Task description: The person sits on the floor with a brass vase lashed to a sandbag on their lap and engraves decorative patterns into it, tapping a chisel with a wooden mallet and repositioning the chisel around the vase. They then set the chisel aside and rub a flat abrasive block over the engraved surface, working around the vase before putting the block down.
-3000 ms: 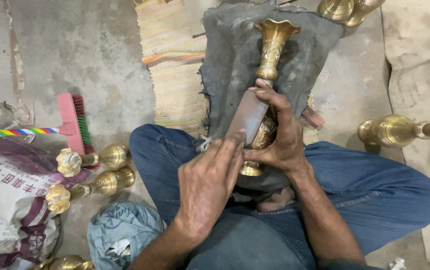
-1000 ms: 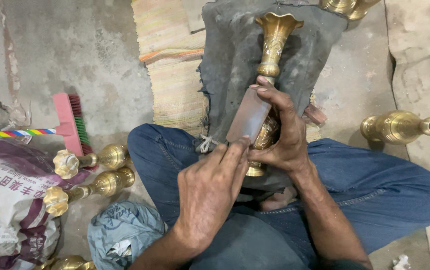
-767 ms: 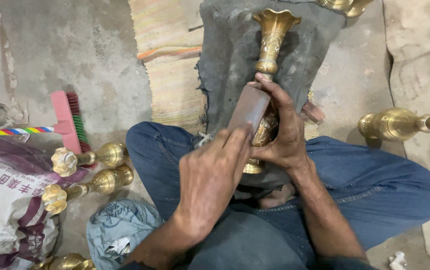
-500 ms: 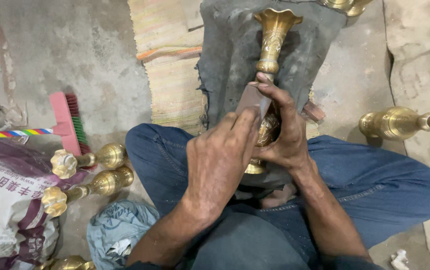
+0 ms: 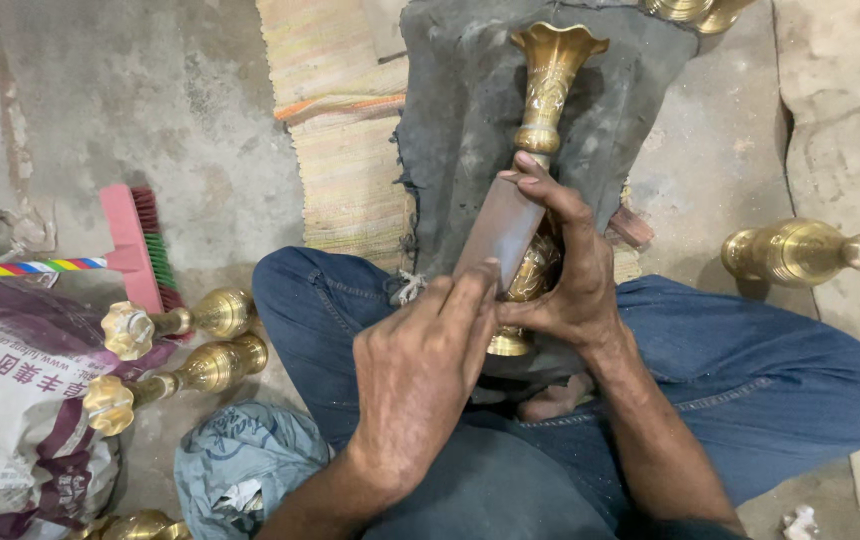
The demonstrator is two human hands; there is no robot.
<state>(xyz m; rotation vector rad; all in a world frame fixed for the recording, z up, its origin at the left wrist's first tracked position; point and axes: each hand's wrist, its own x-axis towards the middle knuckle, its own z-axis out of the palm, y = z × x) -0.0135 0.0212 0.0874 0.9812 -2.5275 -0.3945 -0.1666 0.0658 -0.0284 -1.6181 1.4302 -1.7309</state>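
Observation:
A tall brass vase (image 5: 553,75) with a flared, scalloped mouth lies on a grey cloth (image 5: 470,120) between my crossed legs. My right hand (image 5: 568,270) grips its rounded belly, thumb and fingers wrapped around it. My left hand (image 5: 420,375) presses a flat brown abrasive sheet (image 5: 502,228) against the vase body, fingertips on the sheet's lower end. The vase's foot (image 5: 510,345) shows just below both hands. Most of the belly is hidden by the sheet and my fingers.
Two brass vases (image 5: 175,320) (image 5: 165,380) lie at the left beside a pink brush (image 5: 135,245) and a printed sack (image 5: 10,400). Another brass vase (image 5: 800,250) lies at the right. A striped woven mat (image 5: 335,130) is ahead, a bluish bag (image 5: 240,470) by my knee.
My left hand has slid the abrasive sheet up and down along the vase body, ending lower toward me. The right hand has kept its grip on the vase.

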